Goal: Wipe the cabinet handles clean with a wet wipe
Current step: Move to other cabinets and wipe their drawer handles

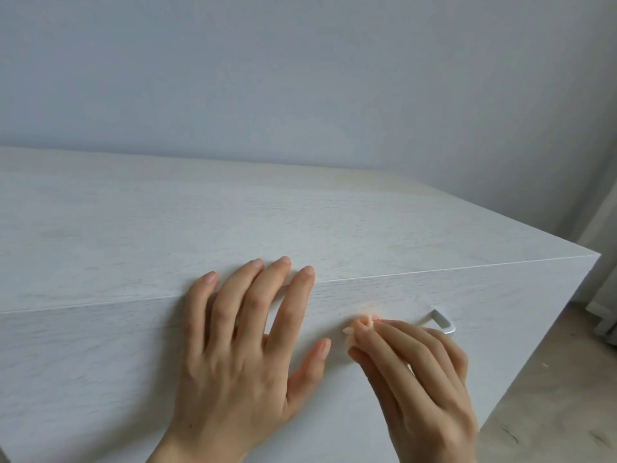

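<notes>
I see one wet wipe (362, 325), a small crumpled ball, pale with a little orange colour. My right grip (420, 379) pinches it between the thumb and the tips of the fingers, and the fingers are curled around it. The wipe sits at the front face of the cabinet (233, 212), a little under the top edge.

I see one handle (444, 321), silver and with a bent end. It is on the same front face, just beside the wipe on the right. Only its right end shows, because my fingers cover the rest. I cannot tell if the wipe touches the handle.

My left grip (240, 355) holds nothing. Its five fingers are straight and spread. The palm lies against the front face, left of the wipe, and the tips of the four long fingers reach to the top edge of the cabinet. The thumb points toward my right grip but stays apart from it.

There is one cabinet, white with a fine wood grain, and I look down on its flat top. Behind it stands a plain pale wall (300, 78). On the right, below the corner of the cabinet, a piece of light floor (551, 396) shows.
</notes>
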